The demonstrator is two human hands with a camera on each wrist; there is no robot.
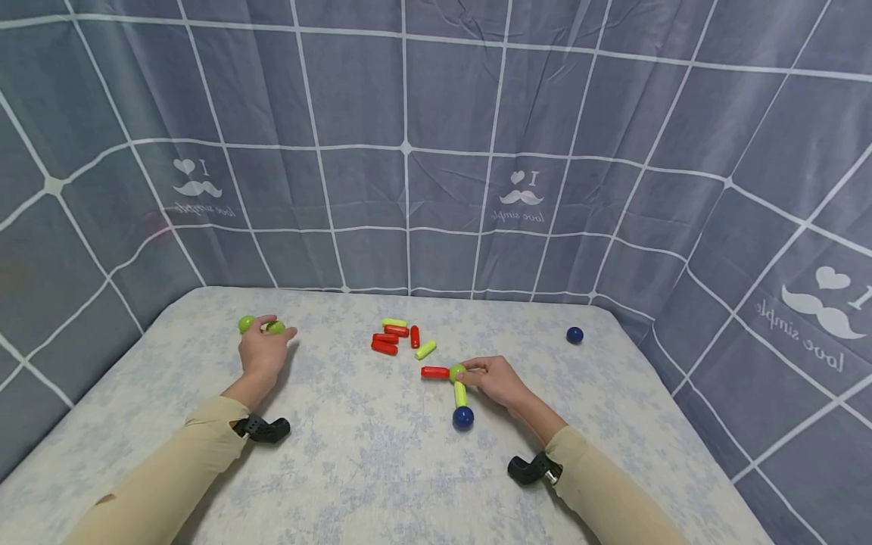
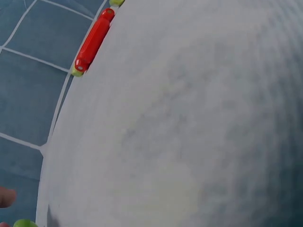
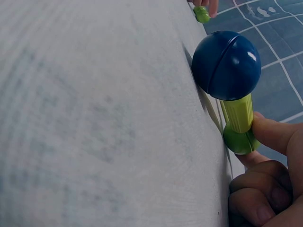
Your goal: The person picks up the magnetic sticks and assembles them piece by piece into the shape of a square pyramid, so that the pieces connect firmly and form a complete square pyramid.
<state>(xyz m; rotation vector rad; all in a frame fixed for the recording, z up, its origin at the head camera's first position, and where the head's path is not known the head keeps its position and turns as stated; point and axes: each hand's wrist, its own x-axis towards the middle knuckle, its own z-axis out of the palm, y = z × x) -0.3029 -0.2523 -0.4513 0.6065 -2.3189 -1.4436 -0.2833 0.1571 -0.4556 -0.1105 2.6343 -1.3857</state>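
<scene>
My right hand (image 1: 500, 378) pinches a green ball (image 1: 458, 372) between thumb and fingertips. A red stick (image 1: 434, 372) runs left from that ball, and a yellow-green stick (image 1: 461, 394) runs toward me to a dark blue ball (image 3: 227, 66). At the far left of the table, my left hand (image 1: 262, 354) reaches over a second green ball (image 1: 275, 327), its thumb spread apart from the ball. Another green ball (image 1: 246, 324) lies just left of those fingers. In the left wrist view only a fingertip (image 2: 6, 196) and part of a green ball (image 2: 24, 223) show.
Several red sticks (image 1: 384, 347) lie grouped at the table's back middle, with yellow-green sticks (image 1: 425, 349) among them. A loose dark blue ball (image 1: 575, 334) sits at the back right. Grey checked curtains (image 1: 450, 189) hang behind and beside the patterned tablecloth (image 1: 354, 469).
</scene>
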